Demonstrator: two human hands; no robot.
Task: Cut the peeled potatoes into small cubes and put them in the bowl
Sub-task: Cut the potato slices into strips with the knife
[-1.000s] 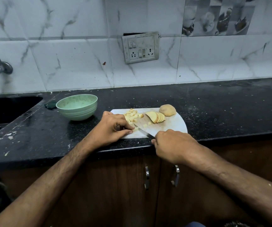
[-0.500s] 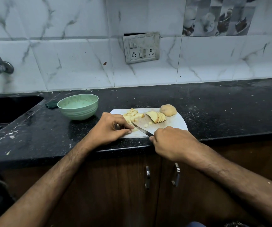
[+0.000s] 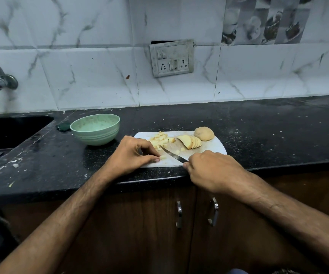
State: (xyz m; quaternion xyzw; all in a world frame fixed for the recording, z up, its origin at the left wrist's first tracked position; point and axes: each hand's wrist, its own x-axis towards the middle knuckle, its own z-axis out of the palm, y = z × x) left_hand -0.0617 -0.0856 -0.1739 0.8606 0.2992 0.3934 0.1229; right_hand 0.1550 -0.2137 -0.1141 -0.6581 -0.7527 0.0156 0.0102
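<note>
The left hand [image 3: 134,153] has its fingers curled down, pinching a small piece of potato [image 3: 162,157] against the cutting board [image 3: 217,148]. The right hand [image 3: 211,171] is closed round the handle of a knife [image 3: 172,154], whose blade slants across the board toward the left fingertips. Just beyond the left hand lies a pile of cubes [image 3: 160,139]; beyond the right hand a fan of slices [image 3: 191,142] leans beside a whole peeled potato [image 3: 204,133]. The green bowl [image 3: 95,129] stands left of the left hand, off the board, and looks empty.

Raw potato is firm but wet and starchy, so small pieces likely slip; holding them low with tucked fingertips seems safest. Cubes are light and should scoop easily.

The counter [image 3: 258,125] is black speckled stone with scattered scraps, a sink [image 3: 11,129] at far left, marble-look tiles and a switch plate [image 3: 171,58] behind
</note>
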